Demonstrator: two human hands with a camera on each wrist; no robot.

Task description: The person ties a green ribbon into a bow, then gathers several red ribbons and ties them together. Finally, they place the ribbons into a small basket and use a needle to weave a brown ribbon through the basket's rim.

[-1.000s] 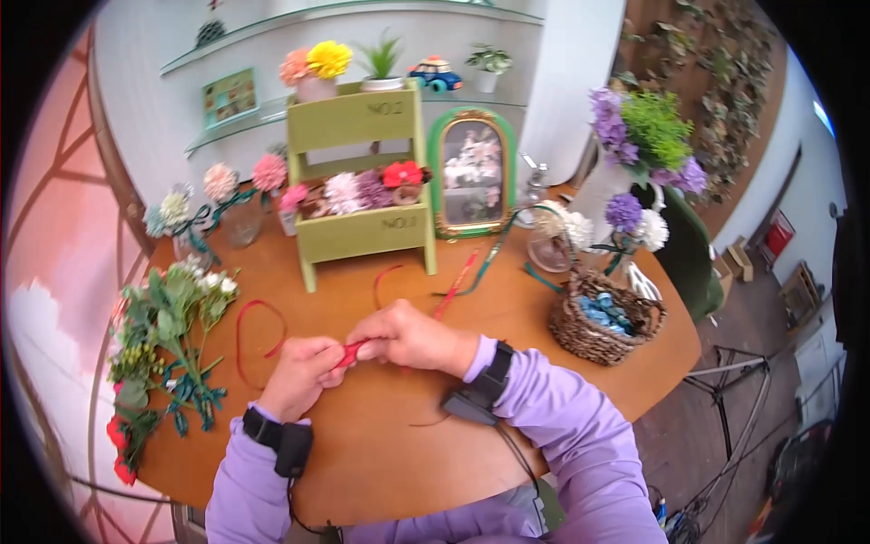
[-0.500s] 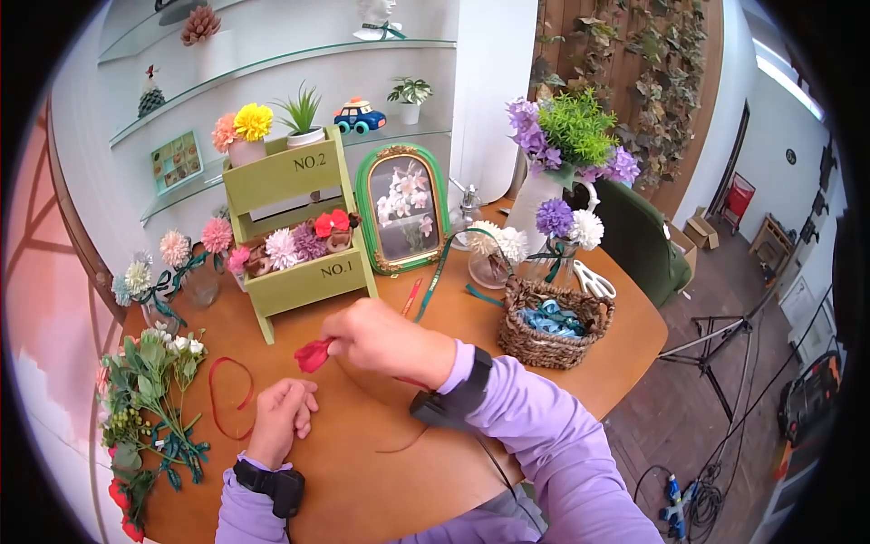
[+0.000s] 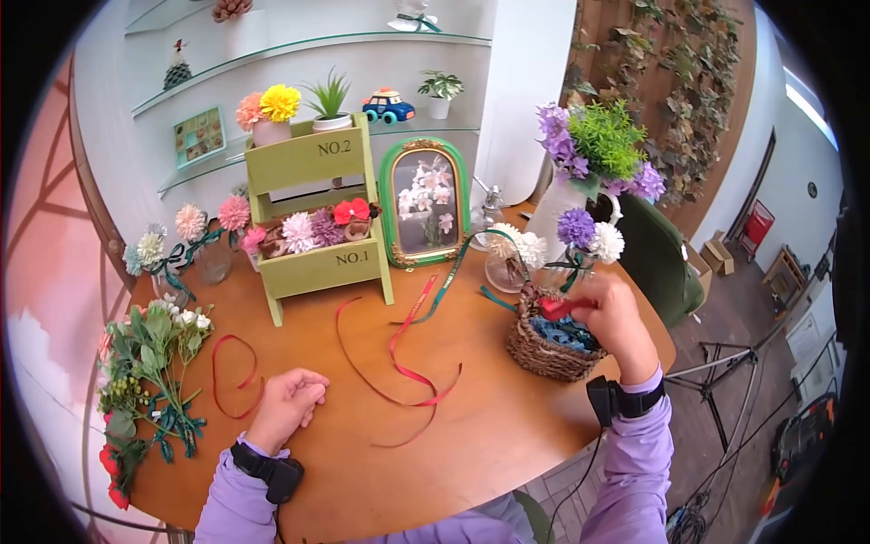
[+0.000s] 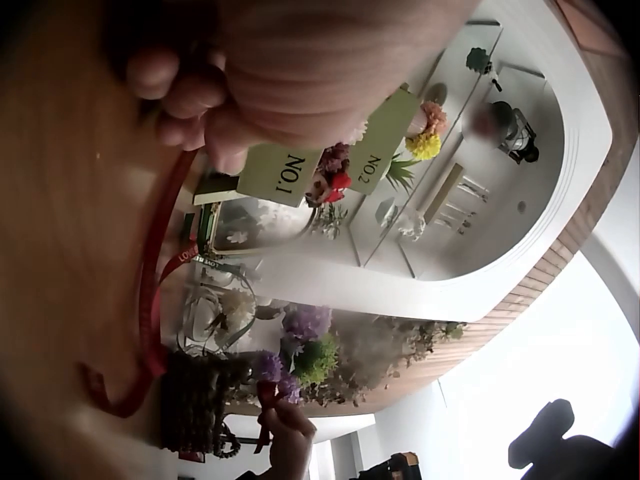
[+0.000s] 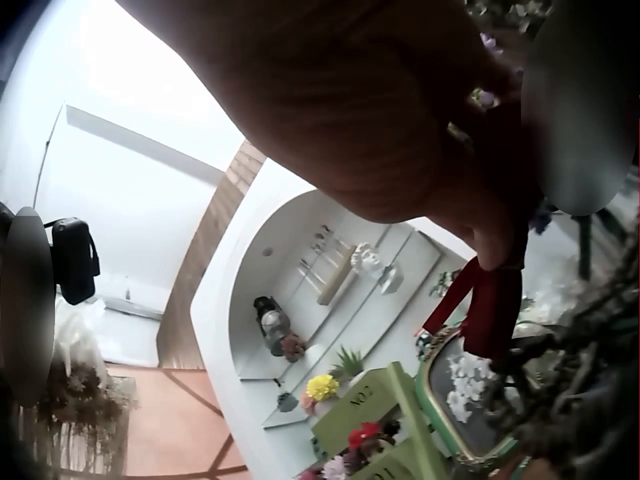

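My right hand (image 3: 618, 319) pinches a small red ribbon bow (image 3: 555, 306) over the rim of the wicker basket (image 3: 548, 355), which holds blue-green ribbon pieces (image 3: 569, 334). In the right wrist view the red ribbon (image 5: 492, 305) hangs from the fingertips. Loosely curled and holding nothing, my left hand (image 3: 288, 405) rests on the table. Long red ribbon strands (image 3: 399, 363) lie to its right, and a looped one (image 3: 215, 372) lies to its left. The left wrist view shows red ribbon (image 4: 152, 290) beyond the left fingers.
Flower stems (image 3: 163, 390) lie at the table's left. A green two-tier stand (image 3: 317, 272), a green oval frame (image 3: 388, 218) and a glass vase (image 3: 504, 272) stand along the back. A white pitcher (image 3: 549, 218) with flowers rises behind the basket.
My right hand has moved from beside the left hand to above the basket, carrying the red bow. The left hand has let go of the bow and stays on the table.
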